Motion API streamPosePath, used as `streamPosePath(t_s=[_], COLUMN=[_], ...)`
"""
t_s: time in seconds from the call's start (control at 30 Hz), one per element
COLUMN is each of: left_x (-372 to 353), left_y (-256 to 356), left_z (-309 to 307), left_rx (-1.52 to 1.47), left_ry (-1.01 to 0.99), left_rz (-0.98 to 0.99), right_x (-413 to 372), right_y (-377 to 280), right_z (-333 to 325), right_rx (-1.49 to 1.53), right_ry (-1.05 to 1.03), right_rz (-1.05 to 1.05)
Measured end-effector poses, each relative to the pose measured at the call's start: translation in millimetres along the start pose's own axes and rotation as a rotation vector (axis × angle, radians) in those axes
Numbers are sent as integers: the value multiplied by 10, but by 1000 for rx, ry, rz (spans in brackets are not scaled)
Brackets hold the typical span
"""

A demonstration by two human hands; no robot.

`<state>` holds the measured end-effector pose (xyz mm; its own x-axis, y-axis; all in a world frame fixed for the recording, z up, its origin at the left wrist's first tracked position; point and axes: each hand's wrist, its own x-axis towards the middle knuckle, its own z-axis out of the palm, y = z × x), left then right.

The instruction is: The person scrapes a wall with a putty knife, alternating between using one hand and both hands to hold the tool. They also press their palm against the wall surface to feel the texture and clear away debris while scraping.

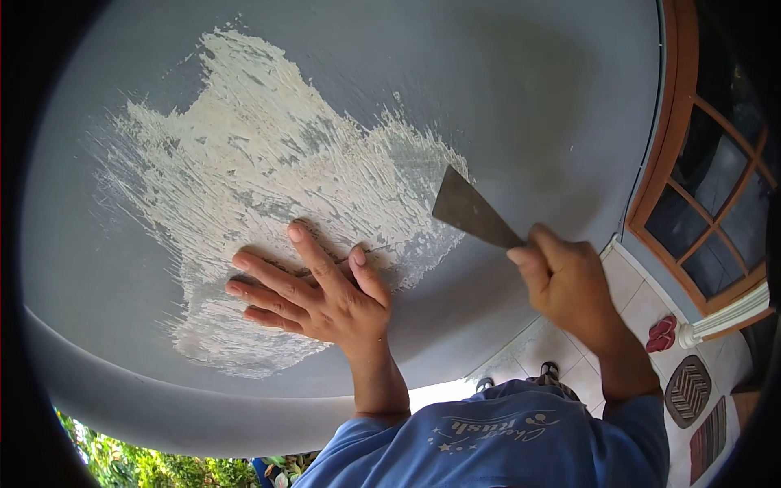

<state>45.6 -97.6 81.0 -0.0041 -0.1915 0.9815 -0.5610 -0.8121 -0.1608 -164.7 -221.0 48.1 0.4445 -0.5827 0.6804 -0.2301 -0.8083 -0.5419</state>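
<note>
A grey wall (537, 106) fills most of the view, with a large pale patch (268, 154) where the paint is scraped away in streaks. My left hand (325, 297) lies on the lower part of this patch, fingers spread. My right hand (565, 276) is wrapped round the handle of a putty knife (476, 213), and the fingers hide most of that handle. Its flat metal blade points up and left, with the broad edge right at the right border of the pale patch.
On the right stands a wooden-framed window (708, 203) with small panes. Below it, red sandals (661, 333), a patterned mat (688, 390) and a striped mat (709, 439) lie on the tiled floor (622, 281). Green plants (163, 468) show beyond the wall's rounded edge (163, 415).
</note>
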Motion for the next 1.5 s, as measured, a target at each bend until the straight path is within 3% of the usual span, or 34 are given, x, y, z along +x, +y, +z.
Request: streamPosePath(t_s=[0.13,0.27,0.37,0.47,0.5,0.63,0.7,0.77,0.83,0.87,0.97,1.07,1.17,1.23,1.37,1.4,1.47,1.5], left_x=[2,-41,-69,-179,-238,-690,-900,-1149,-1209,-1219,-1349,-1165,-1194,-1103,-1285,-1268,-1130,-1030], left_y=[8,-4,-3,16,13,129,101,151,238,241,167,252,401,433,406,446,558,609], left_z=[-22,-1,-8,-21,-9,-67,-297,-473,-699,-763,-517,-658,-680,-670,-668,-679,-766,-794], left_rx=[-7,-17,-24,-34,-41,-260,-566,-1219,-1518,-1654,-1799,-2064,-2176,-2179,-1950,-1872,-2050,-2138], left_ry=[-12,2,-13,-38,-42,-158,-363,-440,-723,-864,-1106,-1468,-1362,-1341,-1347,-1335,-1286,-1259], left_rz=[10,15,21,58,77,115,170,-17,-277,-419,-285,-603,-689,-703,-624,-602,-722,-789], right_x=[242,271,-299,-573,-620,-694,-742,-792,-886,-953,-1124,-1236,-1161,-1086,-1040,-1030,-1048,-1021], right_y=[-34,-97,-77,-76,-99,-83,-97,-110,-153,-179,-199,-205,-345,-284,-235,-250,-297,-265], right_z=[65,-24,117,201,254,460,530,524,574,673,902,957,968,969,884,829,725,756], right_rx=[46,156,229,446,514,1052,1212,1417,1541,1566,1592,1536,1235,1274,1714,1744,1801,1816], right_ry=[113,80,-136,-184,-99,-97,-170,-264,-297,-281,-294,-310,-155,-216,-224,-241,-268,-238], right_rz=[-36,57,151,298,296,358,475,613,692,696,654,587,576,625,599,678,840,823])
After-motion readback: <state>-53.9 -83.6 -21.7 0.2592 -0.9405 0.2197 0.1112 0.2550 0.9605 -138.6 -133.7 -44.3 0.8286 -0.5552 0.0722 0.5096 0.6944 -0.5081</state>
